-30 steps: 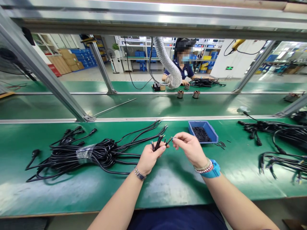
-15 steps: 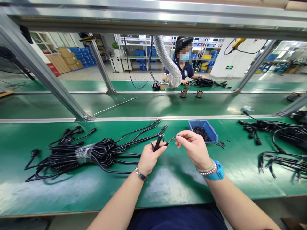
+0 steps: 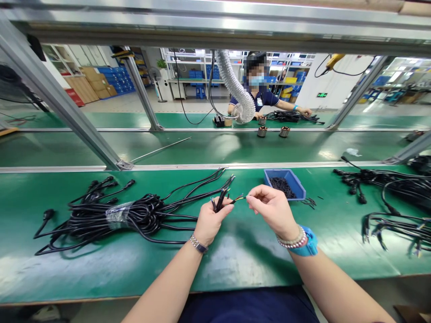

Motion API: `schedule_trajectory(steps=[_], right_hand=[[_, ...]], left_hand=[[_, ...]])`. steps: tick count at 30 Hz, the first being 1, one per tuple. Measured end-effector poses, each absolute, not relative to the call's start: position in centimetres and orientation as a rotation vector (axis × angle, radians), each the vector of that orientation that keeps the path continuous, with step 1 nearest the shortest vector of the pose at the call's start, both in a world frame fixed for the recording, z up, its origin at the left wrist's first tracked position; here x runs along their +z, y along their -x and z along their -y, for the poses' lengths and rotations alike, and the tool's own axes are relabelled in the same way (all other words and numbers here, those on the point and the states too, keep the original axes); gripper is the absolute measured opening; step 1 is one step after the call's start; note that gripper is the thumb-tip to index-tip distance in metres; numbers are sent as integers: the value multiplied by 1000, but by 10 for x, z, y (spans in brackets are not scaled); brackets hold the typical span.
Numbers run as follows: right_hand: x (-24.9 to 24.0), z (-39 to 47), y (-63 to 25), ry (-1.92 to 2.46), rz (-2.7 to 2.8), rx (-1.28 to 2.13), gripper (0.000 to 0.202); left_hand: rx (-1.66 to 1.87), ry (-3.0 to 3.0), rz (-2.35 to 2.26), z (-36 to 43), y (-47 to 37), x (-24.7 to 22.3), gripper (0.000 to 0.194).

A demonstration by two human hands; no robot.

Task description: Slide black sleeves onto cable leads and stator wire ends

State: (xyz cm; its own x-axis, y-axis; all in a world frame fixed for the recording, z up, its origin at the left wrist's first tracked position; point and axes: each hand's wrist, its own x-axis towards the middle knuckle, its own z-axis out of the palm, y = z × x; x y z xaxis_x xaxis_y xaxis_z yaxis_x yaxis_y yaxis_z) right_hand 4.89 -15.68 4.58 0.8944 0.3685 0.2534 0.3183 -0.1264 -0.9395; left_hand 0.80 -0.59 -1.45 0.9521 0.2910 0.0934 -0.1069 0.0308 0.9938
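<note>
My left hand (image 3: 211,219) is closed around several black cable ends (image 3: 220,201). From one of them, thin coloured wires (image 3: 239,198) fan out to the right. My right hand (image 3: 269,207) pinches the tip of one wire between thumb and forefinger; whether a small piece sits on that tip is hidden by the fingers. To the left lies the tied bundle of black cables (image 3: 148,214) with clear wrap around it, its connector plugs at the far left. Just behind my right hand stands a blue bin (image 3: 301,187) holding short black tube pieces (image 3: 282,185).
Loose tube pieces (image 3: 310,203) lie beside the bin. More black cables (image 3: 404,190) cover the bench's right side. Metal posts (image 3: 101,134) and a rail divide my bench from another, where a co-worker (image 3: 257,92) sits near a silver duct (image 3: 240,96) and copper-wound metal cylinders (image 3: 284,131).
The coloured wires now stand spread apart at the cable end, and my right hand has shifted slightly. Across the bench, the co-worker's arm reaches out over black cables, and two metal cylinders have moved right.
</note>
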Motion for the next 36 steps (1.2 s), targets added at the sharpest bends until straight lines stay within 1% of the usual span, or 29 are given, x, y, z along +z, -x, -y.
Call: schedule_trajectory(steps=[5,10,16,23,27,31,33,36], right_hand=[[44,155,-50,1738,519,-1,13],[42,159,-55,1666,541,117,13],[41,160,-58,1712,525,160,15],[39,153,-54,1716,552,289,13],[37,158,-64,1626,581,451,18],[23,153,-72,1528,583,590,26],[16,147,-72,1463,602,624,21],[15,142,-70,1440,638,537,10]], left_hand=[[354,-1550,-152,7,-7,-12,19],[369,-1554,-131,7,-6,-11,17],[385,-1566,-119,7,-6,-11,16],[371,-1594,-89,7,-5,-12,16],[253,-1544,-19,5,-3,-5,19],[103,-1485,83,1,-1,1,20],[50,-1460,118,-1,-2,1,20],[-1,-1427,133,-3,-3,-1,23]])
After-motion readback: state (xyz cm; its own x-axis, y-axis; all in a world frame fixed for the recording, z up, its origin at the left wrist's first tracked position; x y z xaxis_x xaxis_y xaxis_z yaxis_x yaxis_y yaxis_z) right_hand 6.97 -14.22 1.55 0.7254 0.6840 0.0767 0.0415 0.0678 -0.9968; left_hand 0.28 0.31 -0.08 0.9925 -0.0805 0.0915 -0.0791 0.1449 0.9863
